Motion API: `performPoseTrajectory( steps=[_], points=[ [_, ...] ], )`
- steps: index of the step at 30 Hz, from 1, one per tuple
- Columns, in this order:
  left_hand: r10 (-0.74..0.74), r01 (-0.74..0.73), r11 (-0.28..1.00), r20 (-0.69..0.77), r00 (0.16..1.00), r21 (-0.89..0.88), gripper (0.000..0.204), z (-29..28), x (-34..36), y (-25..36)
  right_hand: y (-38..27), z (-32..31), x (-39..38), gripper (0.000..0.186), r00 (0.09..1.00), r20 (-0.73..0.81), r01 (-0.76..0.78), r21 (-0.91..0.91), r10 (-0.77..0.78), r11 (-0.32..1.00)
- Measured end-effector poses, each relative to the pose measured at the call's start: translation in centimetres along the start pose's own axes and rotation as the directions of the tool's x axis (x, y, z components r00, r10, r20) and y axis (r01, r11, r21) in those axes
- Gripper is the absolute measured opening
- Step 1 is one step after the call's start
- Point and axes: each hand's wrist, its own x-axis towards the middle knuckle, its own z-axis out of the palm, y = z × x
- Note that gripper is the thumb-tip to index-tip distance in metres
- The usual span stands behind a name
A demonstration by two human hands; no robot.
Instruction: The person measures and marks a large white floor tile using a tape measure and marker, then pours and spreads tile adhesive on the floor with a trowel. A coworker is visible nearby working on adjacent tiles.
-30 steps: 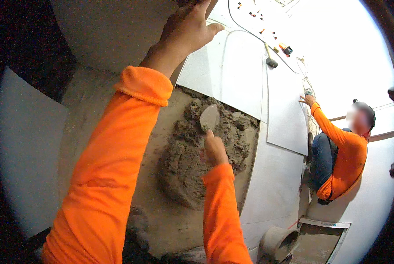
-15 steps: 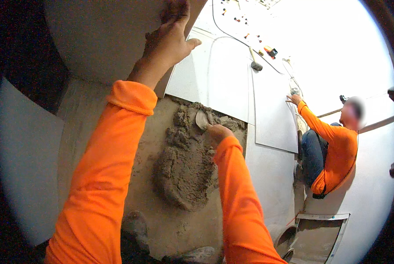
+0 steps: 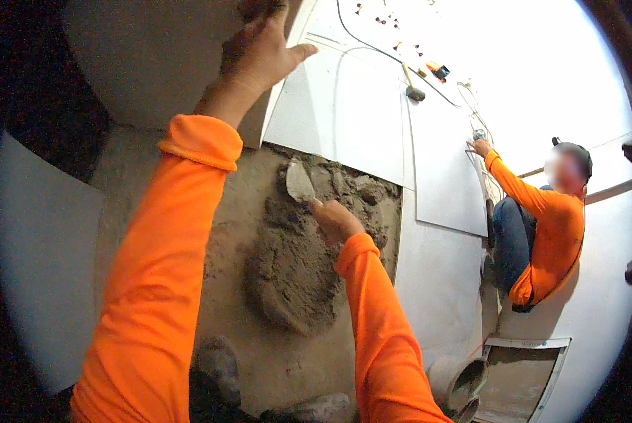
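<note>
From the head view, the right hand (image 3: 337, 223) is holding a trowel (image 3: 300, 182) in a firm grip at the mortar's (image 3: 291, 264) eleven o'clock, seemingly spreading; continuing is probably calling for a low blade. The left hand (image 3: 256, 62), at eleven o'clock, is meeting a panel (image 3: 154, 63), grip unclear. Since the earlier frame, the trowel is shifting toward nine o'clock.

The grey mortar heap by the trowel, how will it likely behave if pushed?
The mortar heap will probably hold shape rather than run, since its lumps stand up. Its clumps right of the trowel might break off, as they look rough. The smoother near edge could smear.
</note>
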Motion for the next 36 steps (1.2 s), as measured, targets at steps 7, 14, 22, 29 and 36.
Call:
performPoseTrajectory(
  steps=[7, 14, 22, 29, 36],
  points=[
    [-0.117, 0.116, 0.993, 0.075, 0.99, 0.011, 0.118, -0.4, -0.3, 1.4, 3.4, -0.8, -9.1, 0.054, 0.818, -0.433, -0.442, -0.053, 0.379, 0.895],
    [0.145, -0.156, 0.98, -0.094, 0.985, -0.123, 0.111, 3.0, 1.6, -3.4, 12.4, -2.1, -12.1, 0.06, 0.716, -0.406, -0.626, -0.013, 0.568, 0.78],
    [-0.049, 0.05, 0.998, -0.035, 0.998, 0.029, 0.111, 1.7, 0.2, 0.1, 14.7, -2.9, -12.6, 0.068, 0.666, -0.325, -0.629, 0.241, 0.672, 0.739],
    [-0.127, 0.121, 0.99, 0.09, 0.988, 0.067, 0.126, -1.7, -0.2, 4.0, 17.9, -4.3, -9.8, 0.064, 0.668, -0.251, -0.612, 0.35, 0.701, 0.709],
    [-0.119, 0.111, 0.989, 0.087, 0.989, 0.098, 0.125, -2.2, -0.3, 3.4, 16.5, -6.3, -11.9, 0.06, 0.673, -0.323, -0.647, 0.178, 0.666, 0.741]
  ],
)
